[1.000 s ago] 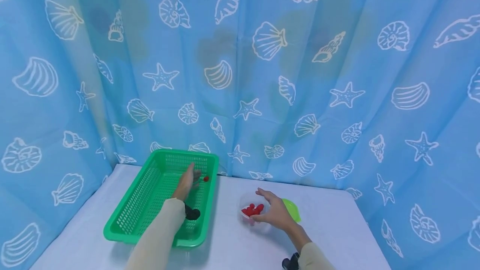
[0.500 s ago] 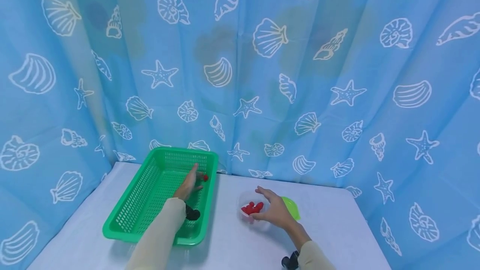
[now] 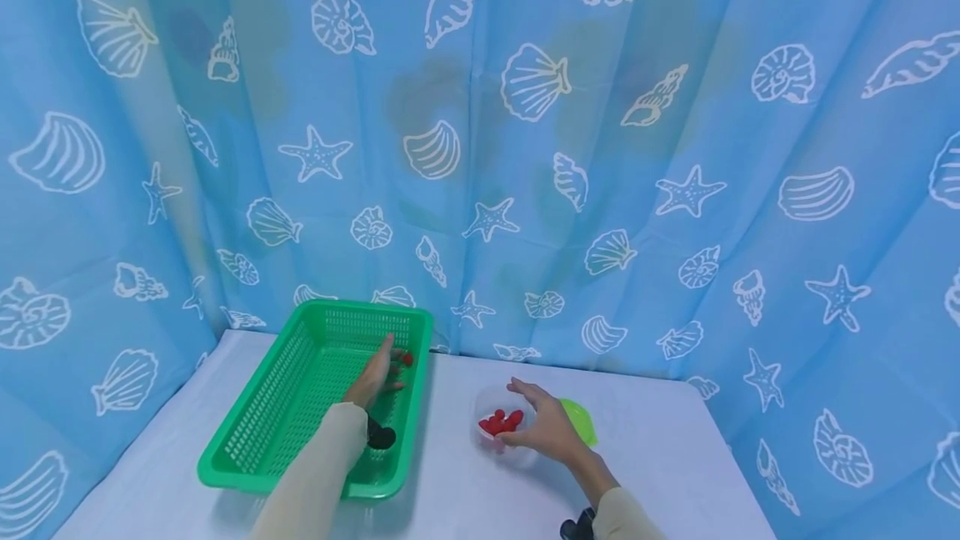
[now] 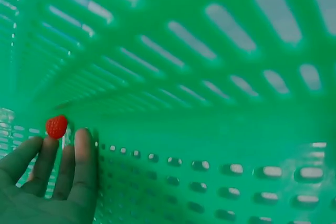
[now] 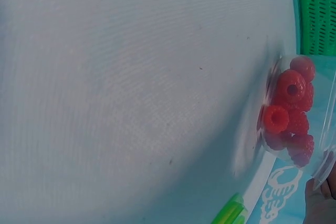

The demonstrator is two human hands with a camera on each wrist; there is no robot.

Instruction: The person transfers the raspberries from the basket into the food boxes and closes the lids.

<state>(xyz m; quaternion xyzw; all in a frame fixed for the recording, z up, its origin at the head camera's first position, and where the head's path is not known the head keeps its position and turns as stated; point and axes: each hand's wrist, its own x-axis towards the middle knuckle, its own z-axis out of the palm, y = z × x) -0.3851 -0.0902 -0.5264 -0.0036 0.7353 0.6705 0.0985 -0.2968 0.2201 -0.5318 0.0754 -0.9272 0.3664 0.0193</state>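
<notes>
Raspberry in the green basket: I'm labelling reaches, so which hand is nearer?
Left hand, close by the raspberry inside the basket; the right hand is outside, holding the clear tub.

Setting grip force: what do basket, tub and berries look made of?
Basket: likely moulded plastic, smooth satin; uniform green, evenly slotted walls.
Tub: probably clear plastic, glossy; contents show through, but the look alone doesn't exclude glass.
Berries: bumpy red, hollow-ended; fruit or soft imitation, can't tell.

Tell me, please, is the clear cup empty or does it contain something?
It is not empty: the right wrist view shows several red berries inside the clear cup.
</notes>
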